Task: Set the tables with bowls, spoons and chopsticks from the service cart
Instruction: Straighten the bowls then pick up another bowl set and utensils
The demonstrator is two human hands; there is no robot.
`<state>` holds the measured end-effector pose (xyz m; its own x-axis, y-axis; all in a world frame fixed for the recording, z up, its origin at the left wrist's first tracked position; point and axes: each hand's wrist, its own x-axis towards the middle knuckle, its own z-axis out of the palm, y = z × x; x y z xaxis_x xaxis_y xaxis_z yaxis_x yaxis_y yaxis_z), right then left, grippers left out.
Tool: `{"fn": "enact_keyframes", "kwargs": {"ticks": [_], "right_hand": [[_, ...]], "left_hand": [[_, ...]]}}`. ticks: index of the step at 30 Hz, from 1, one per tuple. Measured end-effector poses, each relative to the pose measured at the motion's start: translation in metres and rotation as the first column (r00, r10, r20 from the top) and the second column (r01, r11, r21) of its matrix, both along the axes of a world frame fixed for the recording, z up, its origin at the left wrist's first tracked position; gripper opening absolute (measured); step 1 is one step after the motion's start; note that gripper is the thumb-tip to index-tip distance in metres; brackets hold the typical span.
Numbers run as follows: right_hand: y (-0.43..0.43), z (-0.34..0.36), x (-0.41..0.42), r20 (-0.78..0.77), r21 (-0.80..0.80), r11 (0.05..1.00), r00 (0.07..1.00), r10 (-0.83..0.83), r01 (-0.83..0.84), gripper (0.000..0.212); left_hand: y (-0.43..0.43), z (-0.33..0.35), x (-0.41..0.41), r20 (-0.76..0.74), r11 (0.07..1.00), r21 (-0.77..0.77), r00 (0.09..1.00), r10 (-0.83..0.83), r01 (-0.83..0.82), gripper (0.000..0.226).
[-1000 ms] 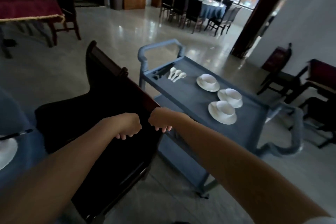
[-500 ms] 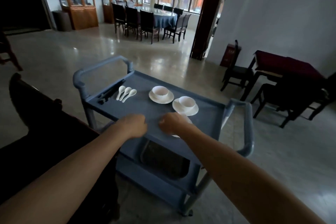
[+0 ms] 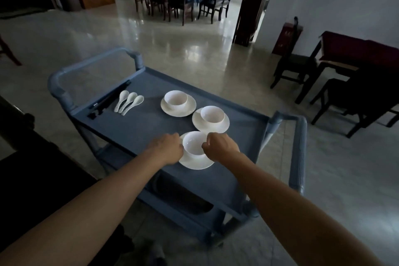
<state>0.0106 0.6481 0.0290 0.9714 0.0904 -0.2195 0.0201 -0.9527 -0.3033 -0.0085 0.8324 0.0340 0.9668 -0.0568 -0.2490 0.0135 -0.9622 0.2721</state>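
Flanking one bowl (image 3: pixel 194 143), left hand (image 3: pixel 169 149) and right hand (image 3: pixel 220 147) curl.

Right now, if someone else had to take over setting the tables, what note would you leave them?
Hands: left hand curled at the left side of the nearest white ceramic bowl on its white plate; right hand curled at the right side. Whether they grip is hidden.
On the grey-blue plastic service cart: that set, the middle bowl and far bowl on plates, three white ceramic spoons, black chopsticks.
Done: nothing looks lifted yet.
Left: carry everything to the tables.
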Motion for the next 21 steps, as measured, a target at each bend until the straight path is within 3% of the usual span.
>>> {"fn": "enact_keyframes", "kwargs": {"ticks": [4, 10, 16, 21], "right_hand": [[-0.002, -0.037, 0.021, -0.098, -0.018, 0.999, 0.995, -0.031, 0.029, 0.034], [0.013, -0.059, 0.072, -0.128, -0.032, 0.994, 0.986, -0.109, 0.105, 0.033], [0.042, -0.072, 0.092, -0.011, -0.049, 0.974, 0.975, -0.220, 0.220, 0.032], [0.042, -0.083, 0.084, -0.028, -0.012, 0.930, 0.929, -0.368, 0.368, 0.038]], "left_hand": [[-0.001, -0.023, 0.025, -0.089, 0.998, 0.044, 0.995, -0.050, 0.054, 0.031], [0.014, -0.046, 0.085, -0.187, 0.997, -0.013, 0.979, -0.076, 0.075, 0.022], [0.023, -0.079, 0.121, -0.257, 0.992, -0.099, 0.962, -0.096, 0.072, 0.024], [0.016, -0.100, 0.135, -0.289, 0.979, -0.202, 0.955, -0.071, 0.011, 0.037]]}}
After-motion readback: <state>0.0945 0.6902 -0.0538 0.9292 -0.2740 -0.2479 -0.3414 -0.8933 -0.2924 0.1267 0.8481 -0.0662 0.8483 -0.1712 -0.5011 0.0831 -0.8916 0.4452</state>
